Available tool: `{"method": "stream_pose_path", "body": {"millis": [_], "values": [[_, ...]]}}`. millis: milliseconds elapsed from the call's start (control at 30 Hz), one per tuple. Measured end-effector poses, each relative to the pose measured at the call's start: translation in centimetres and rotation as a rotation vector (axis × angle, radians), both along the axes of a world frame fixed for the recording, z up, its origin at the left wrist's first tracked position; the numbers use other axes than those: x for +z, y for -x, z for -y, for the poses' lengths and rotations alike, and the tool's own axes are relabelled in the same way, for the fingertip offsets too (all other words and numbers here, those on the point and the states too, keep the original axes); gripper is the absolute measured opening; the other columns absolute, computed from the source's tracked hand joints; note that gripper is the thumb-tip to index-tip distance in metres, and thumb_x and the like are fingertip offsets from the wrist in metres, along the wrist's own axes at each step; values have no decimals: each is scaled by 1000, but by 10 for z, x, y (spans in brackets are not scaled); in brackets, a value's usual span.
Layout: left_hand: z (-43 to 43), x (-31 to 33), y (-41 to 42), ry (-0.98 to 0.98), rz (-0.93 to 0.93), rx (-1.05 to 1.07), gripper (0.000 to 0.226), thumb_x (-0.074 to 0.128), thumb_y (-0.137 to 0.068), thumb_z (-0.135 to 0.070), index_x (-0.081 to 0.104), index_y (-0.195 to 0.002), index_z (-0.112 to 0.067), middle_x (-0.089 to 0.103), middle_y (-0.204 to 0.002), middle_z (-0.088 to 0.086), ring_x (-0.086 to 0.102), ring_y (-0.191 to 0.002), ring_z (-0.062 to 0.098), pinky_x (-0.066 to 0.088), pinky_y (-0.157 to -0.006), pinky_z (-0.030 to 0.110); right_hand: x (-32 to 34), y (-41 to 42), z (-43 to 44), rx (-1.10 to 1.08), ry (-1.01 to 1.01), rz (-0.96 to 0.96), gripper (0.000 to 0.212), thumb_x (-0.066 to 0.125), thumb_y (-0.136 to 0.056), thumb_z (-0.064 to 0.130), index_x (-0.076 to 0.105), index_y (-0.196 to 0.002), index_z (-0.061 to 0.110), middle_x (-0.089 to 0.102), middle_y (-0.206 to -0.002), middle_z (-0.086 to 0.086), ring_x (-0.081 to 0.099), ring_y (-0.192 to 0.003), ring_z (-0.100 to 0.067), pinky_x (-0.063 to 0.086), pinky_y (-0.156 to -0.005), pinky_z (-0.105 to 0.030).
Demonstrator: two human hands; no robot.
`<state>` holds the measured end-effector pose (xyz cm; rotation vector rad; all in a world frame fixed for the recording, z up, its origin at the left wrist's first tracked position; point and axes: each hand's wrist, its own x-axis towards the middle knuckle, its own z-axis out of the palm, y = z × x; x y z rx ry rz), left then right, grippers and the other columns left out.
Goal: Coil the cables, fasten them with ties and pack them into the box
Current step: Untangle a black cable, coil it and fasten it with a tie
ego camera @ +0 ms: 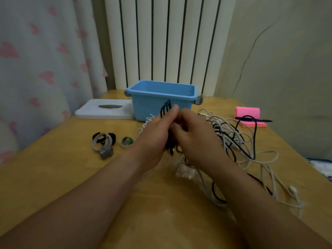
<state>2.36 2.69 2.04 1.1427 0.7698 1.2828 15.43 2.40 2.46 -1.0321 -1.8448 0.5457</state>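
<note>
Head view | step, seemingly: coiling black cable (166, 109) | left grip (157, 135) curled round it, right grip (195, 139) pinching it | next, likely: fetch tie (101, 139) off counter (71, 177)

Black cable coil (166, 109): middle hidden between left hand (156, 137) and right hand (194, 139), whose fingertips are out of sight. Cable tangle (233, 137) runs under the right forearm. Clear plastic item (185, 172) mid-tabletop blurred, unidentifiable. Blue-white object (321, 164) past the tabletop's right edge cut off.
</note>
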Motion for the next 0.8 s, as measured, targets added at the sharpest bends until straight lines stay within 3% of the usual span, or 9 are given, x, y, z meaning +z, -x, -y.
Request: {"method": "stream_pose_path", "body": {"millis": [100,200,267,333,400,467,600,667,800], "values": [[-1,2,1,21,29,85,42,43,-115,-38,69,-114,-4,76,-121,20,74,-117,28,55,-110,52,-3,3,-1,-71,-7,31,9,68,-102,26,60,-100,27,67,-88,13,65,-80,1,49,-63,-12],[-5,10,11,2,205,143,45,36,-116,-40,63,-94,-12,77,-107,19,76,-108,32,59,-101,51,-3,-6,-6,-106,-12,168,15,71,-100,32,56,-97,30,66,-88,12,63,-78,-3,53,-66,-25],[-9,14,21,-17,300,140,41,34,-116,-43,56,-95,-16,72,-88,12,74,-91,30,61,-96,51,-4,-15,-12,-135,20,319,12,70,-99,33,59,-96,29,65,-89,12,62,-81,-6,56,-73,-36],[-11,16,30,-22,328,132,40,35,-115,-47,54,-96,-17,53,-73,3,59,-65,21,63,-77,43,-3,-22,-15,-139,59,404,9,71,-98,33,64,-96,29,66,-90,11,63,-84,-8,57,-77,-38],[-14,20,40,-32,319,130,41,37,-114,-49,55,-93,-19,38,-68,-1,38,-53,13,48,-53,29,1,-29,-17,-144,66,466,11,73,-96,33,64,-90,33,66,-87,13,62,-83,-6,55,-73,-34],[-16,25,52,-64,323,127,41,37,-114,-49,56,-91,-21,34,-66,-4,31,-49,10,35,-44,25,6,-37,-18,-164,78,547,17,75,-94,33,61,-84,36,65,-85,14,62,-81,-6,51,-68,-31],[-19,37,85,-116,386,198,42,37,-115,-49,56,-89,-23,31,-63,-7,25,-47,8,28,-41,24,18,-62,-23,-255,108,721,6,75,-92,35,70,-93,31,67,-90,14,63,-85,-11,55,-76,-33],[-18,39,94,-133,372,239,39,38,-114,-48,57,-90,-23,32,-63,-7,25,-47,9,28,-41,24,20,-69,-24,-244,149,736,8,76,-93,38,72,-93,31,67,-89,13,63,-85,-11,52,-72,-30],[-16,31,79,-140,73,321,35,42,-114,-45,56,-95,-19,35,-65,-3,28,-50,12,26,-42,26,23,-69,-19,-58,249,575,9,78,-92,38,74,-91,31,75,-85,9,70,-80,-9,57,-78,-34]]}}
